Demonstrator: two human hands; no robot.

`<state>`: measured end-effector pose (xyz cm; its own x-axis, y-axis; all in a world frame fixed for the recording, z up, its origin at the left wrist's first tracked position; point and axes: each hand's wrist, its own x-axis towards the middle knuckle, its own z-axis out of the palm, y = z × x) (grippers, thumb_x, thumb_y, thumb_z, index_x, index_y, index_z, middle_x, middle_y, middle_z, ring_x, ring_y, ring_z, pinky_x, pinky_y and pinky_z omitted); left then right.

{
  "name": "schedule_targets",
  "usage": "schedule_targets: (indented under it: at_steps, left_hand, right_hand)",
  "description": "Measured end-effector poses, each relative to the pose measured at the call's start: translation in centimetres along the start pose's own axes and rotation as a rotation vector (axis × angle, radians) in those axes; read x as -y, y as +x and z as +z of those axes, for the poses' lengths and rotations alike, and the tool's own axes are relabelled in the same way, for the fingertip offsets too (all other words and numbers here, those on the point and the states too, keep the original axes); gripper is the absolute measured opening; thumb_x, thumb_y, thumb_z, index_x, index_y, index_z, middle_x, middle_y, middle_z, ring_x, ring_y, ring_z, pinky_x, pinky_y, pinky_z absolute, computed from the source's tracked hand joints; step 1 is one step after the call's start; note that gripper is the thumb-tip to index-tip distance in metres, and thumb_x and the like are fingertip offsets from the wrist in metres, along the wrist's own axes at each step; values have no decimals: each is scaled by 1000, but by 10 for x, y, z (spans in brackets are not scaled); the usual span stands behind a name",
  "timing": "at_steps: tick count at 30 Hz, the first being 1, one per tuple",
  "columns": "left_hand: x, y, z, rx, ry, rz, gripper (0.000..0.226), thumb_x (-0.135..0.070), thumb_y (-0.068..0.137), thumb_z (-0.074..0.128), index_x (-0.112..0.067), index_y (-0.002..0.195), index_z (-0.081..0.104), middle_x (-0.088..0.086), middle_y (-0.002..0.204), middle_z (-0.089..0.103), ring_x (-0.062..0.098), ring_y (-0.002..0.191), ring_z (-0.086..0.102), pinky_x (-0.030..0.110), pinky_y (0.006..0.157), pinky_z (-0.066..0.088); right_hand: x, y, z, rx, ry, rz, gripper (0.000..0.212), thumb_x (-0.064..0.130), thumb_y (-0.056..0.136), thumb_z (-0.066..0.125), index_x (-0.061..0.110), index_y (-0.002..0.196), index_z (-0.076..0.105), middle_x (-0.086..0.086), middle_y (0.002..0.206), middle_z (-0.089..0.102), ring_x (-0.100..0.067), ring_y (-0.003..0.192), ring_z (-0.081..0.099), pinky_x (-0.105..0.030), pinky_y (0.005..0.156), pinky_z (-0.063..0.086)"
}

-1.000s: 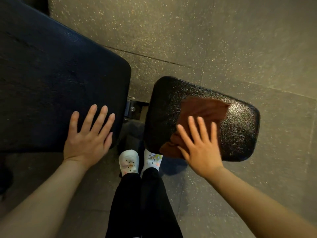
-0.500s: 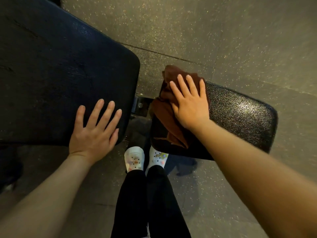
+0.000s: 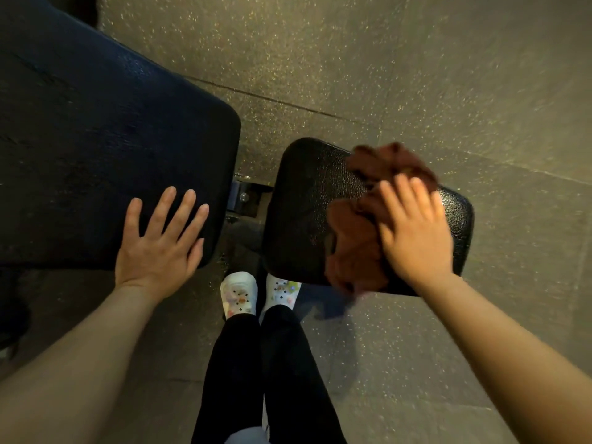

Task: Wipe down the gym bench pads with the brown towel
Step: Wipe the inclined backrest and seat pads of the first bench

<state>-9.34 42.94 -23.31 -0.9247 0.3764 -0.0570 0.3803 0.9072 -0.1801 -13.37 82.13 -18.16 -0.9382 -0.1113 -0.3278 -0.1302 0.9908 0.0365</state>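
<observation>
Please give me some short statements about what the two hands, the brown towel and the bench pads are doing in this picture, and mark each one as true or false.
1. The right hand presses the brown towel on the smaller pad. True.
2. The left hand holds a second towel. False: it lies flat, fingers spread, on the larger pad, with no cloth under it.
3. The brown towel is folded in a neat square. False: it is bunched and crumpled.
4. A metal bracket shows in the gap between the two pads. True.
5. The person stands barefoot. False: white shoes with small charms are on both feet.
</observation>
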Motion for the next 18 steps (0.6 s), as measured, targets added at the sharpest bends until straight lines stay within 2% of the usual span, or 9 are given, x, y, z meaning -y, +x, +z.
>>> schedule_targets:
  at_steps: [4,8,10,12,13,14,15,16,18]
  left_hand:
    - [0,2,0,7,-16,1,59,-39,100,29,-13,154,35,14,161,26,35,149,17,58,118,4]
    - [-1,3,-1,21,5,-8,59,-38,100,30,-13,153,37,15,160,29,34,150,16,57,119,0]
    - [-2,4,-6,58,-14,-22,59,-38,99,31,-13,151,40,15,160,29,33,152,12,56,119,-3]
    - [-6,7,-9,71,-31,-11,57,-36,98,33,-14,148,45,14,159,33,31,150,12,57,119,-2]
    - [-4,6,-12,79,-41,8,54,-35,97,36,-14,145,49,15,157,37,32,150,16,58,119,0]
    - [-3,4,-16,88,-61,41,50,-32,95,43,-13,140,54,15,153,43,33,148,24,59,119,4]
    - [0,1,-21,93,-92,77,46,-28,92,52,-12,135,60,15,148,50,34,144,35,59,118,11]
    - [4,-2,-30,88,-127,105,43,-23,89,60,-11,130,64,15,141,56,33,137,47,58,116,19]
    - [13,-15,-52,46,-175,102,37,-20,89,57,-10,121,69,15,131,64,31,122,61,57,111,30]
  right_hand:
    - [-19,-40,-4,-91,52,210,62,32,92,40,12,151,37,-19,158,29,-40,144,26,-57,116,22]
    - [7,-88,8,-26,100,187,68,11,85,64,11,149,41,-19,158,30,-42,144,25,-58,116,18]
    - [33,-94,9,19,194,170,61,6,86,64,12,145,49,-15,155,36,-37,145,27,-53,118,15]
    - [57,-87,5,65,421,258,43,5,92,60,11,135,58,-11,147,49,-31,141,39,-45,118,21]
    - [72,-78,-4,94,589,317,35,9,96,58,11,130,62,-10,138,58,-29,133,49,-40,113,31]
    - [88,-68,-15,127,756,396,28,15,99,55,14,126,64,-7,125,66,-26,121,57,-33,100,41]
    - [103,-58,-26,183,903,483,24,20,102,50,17,122,63,-3,112,67,-23,109,61,-28,85,42]
    - [117,-47,-36,234,1022,541,23,24,104,46,20,120,62,1,104,65,-19,102,61,-26,78,40]
    - [144,-31,-52,254,1236,578,22,26,105,42,23,116,61,2,105,64,-18,103,62,-27,81,44]
